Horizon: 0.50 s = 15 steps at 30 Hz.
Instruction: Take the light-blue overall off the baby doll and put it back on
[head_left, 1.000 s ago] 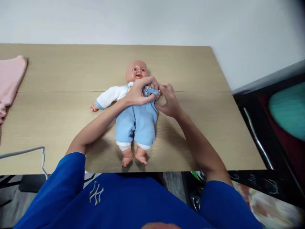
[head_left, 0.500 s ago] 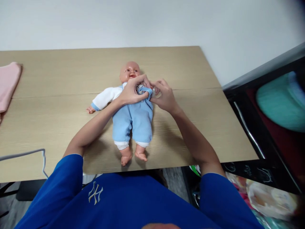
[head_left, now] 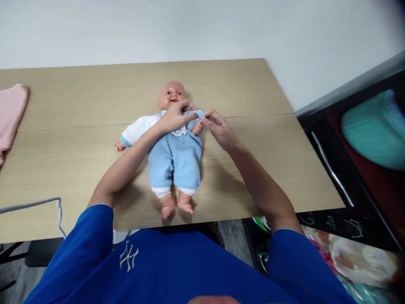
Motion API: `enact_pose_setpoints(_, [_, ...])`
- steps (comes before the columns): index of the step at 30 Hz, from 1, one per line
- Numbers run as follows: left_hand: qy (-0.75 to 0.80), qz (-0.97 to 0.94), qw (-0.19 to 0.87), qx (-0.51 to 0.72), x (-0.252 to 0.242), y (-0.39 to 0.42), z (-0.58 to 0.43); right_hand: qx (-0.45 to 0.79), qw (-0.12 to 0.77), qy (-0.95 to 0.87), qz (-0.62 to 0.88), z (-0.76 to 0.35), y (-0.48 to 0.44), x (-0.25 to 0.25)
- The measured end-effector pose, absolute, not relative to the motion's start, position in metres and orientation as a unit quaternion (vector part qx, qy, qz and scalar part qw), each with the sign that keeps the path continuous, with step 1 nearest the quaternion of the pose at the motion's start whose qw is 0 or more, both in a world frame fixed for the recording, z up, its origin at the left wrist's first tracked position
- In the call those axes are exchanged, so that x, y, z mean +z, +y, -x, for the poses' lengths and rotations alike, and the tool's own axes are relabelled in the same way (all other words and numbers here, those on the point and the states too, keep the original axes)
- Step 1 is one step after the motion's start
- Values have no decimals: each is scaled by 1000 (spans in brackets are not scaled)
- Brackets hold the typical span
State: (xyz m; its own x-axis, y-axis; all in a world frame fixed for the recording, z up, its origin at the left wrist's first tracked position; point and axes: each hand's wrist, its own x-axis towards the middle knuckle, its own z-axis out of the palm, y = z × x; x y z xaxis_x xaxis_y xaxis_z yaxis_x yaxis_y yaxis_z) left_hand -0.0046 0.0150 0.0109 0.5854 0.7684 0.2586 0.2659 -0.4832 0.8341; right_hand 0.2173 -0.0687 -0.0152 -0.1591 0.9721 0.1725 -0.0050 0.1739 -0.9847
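A baby doll (head_left: 174, 152) in a light blue romper with white sleeves lies on its back on the wooden table (head_left: 63, 143), head away from me. My left hand (head_left: 172, 118) rests on the doll's chest just below the chin, fingers pinched on the blue shoulder strap (head_left: 196, 113). My right hand (head_left: 218, 128) is at the doll's shoulder on the right side, pinching the other end of that strap and pulling it taut. The doll's small hand (head_left: 198, 128) shows beneath the strap.
A pink cloth (head_left: 11, 114) lies at the table's far left edge. A grey cable (head_left: 38, 204) runs along the near left edge. To the right stands a dark cabinet (head_left: 357, 169) with a teal object. A white wall is behind the table.
Both hands have lifted the blue strap up and stretched it out toward the right; the doll's chest emblem and small hand now show. The view shifted slightly.
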Motion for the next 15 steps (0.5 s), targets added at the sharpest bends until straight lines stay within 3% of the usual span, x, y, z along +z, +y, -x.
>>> enact_pose_setpoints(6, [343, -857, 302, 240, 11, 15, 5, 545, 537, -452, 458, -219, -61, -40])
enact_pose_setpoints(12, [373, -840, 291, 263, 0, 15, 4, 353, 568, -524, 527, -217, -67, -79])
enact_pose_setpoints(15, [352, -836, 304, 291, -5, 15, 4, 379, 541, -525, 537, -220, -61, -90])
